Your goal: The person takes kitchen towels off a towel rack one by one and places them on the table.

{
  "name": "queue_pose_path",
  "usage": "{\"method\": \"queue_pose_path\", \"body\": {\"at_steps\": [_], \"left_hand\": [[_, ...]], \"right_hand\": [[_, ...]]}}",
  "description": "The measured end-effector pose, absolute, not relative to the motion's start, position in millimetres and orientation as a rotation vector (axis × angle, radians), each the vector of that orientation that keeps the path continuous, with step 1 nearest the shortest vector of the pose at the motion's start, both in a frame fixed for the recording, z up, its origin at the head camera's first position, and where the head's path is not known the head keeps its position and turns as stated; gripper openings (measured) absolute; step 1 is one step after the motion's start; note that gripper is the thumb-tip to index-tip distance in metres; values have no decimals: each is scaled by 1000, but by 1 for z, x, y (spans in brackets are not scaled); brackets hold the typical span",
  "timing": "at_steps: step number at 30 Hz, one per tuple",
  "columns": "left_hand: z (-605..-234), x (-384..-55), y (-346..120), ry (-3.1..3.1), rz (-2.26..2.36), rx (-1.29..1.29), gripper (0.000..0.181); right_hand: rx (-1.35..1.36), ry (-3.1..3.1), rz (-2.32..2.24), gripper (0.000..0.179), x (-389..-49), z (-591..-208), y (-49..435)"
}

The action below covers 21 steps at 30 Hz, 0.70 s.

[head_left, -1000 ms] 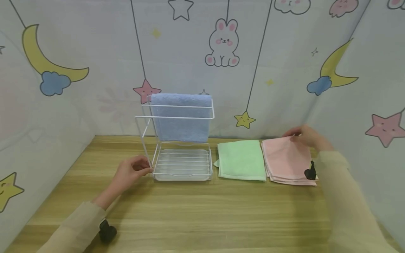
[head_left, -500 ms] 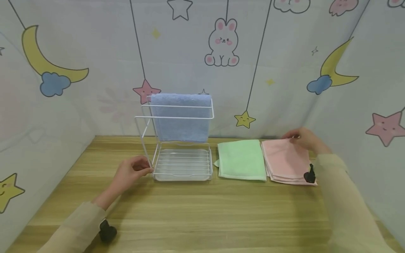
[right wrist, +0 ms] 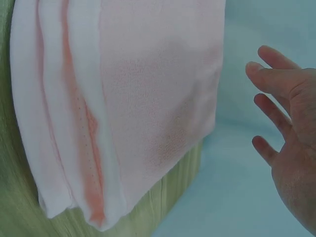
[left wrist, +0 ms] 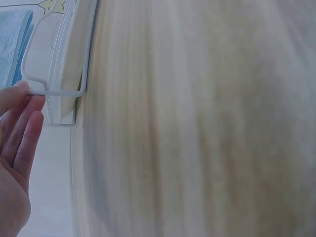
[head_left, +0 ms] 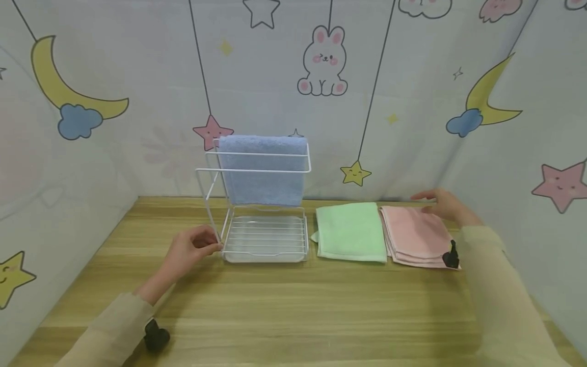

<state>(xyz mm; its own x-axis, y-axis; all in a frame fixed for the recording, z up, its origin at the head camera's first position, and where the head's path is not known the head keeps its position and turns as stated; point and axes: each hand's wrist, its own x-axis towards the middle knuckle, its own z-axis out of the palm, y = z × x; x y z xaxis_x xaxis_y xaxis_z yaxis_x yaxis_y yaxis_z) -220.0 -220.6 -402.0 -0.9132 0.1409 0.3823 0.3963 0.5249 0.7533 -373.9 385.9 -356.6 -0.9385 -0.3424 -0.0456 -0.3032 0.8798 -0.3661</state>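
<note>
A white wire rack [head_left: 263, 171] stands on the table with a blue towel [head_left: 263, 188] draped over its rear bar. My left hand [head_left: 192, 250] pinches the rack's lower left wire between thumb and fingers, as the left wrist view also shows. To the right of the rack lies a folded green towel [head_left: 350, 232]. Beside that is a folded pink towel [head_left: 415, 232] in several layers. My right hand [head_left: 447, 206] hovers just above the pink towel's far edge. In the right wrist view its fingers [right wrist: 274, 81] are spread apart, off the cloth, holding nothing.
A pale tray [head_left: 266, 244] sits at the base of the rack. Wood-grain tabletop [head_left: 293, 311] stretches in front of everything. Printed fabric walls [head_left: 151, 102] close off the back and both sides.
My right hand has let go of the pink towel's far edge and lifted off, fingers opening. The towel's far edge lies lower and flatter. My left hand stays on the rack.
</note>
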Motion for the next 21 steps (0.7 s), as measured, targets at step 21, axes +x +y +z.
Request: {"method": "queue_pose_path", "body": {"at_steps": [21], "left_hand": [[-431,-240,-235,-2465,-1359,-466,19]], "right_hand": [[-493,2995,-682,37,-371,-334,377]]}}
